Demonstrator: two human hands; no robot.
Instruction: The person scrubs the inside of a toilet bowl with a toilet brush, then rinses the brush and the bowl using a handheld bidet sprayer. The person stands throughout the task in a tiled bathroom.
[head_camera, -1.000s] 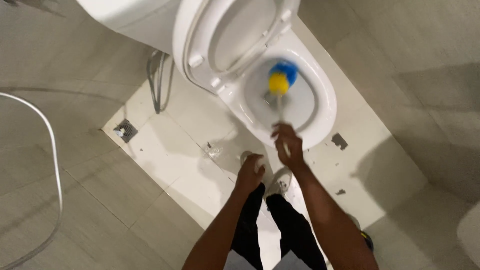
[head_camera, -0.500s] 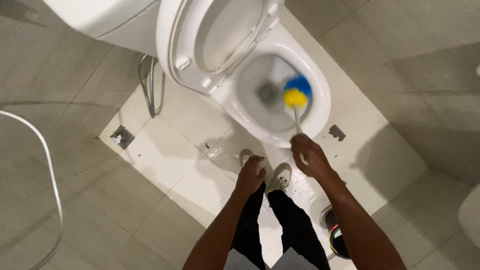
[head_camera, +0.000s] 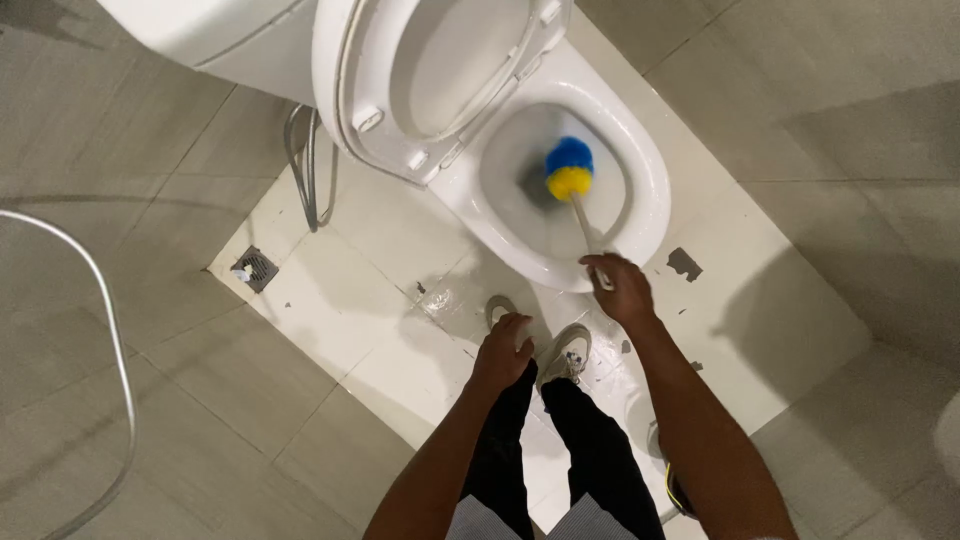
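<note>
A floor drain (head_camera: 256, 268) sits far to the left of the left hand (head_camera: 503, 352), which hangs loosely curled, holding nothing I can make out; beside it the right hand (head_camera: 622, 288) is closed round the toilet brush (head_camera: 570, 170), its blue-and-yellow head up ahead inside the toilet bowl (head_camera: 640, 165).

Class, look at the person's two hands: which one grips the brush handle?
The right hand, closed around the toilet brush handle; the left hand hangs by the leg.
</note>
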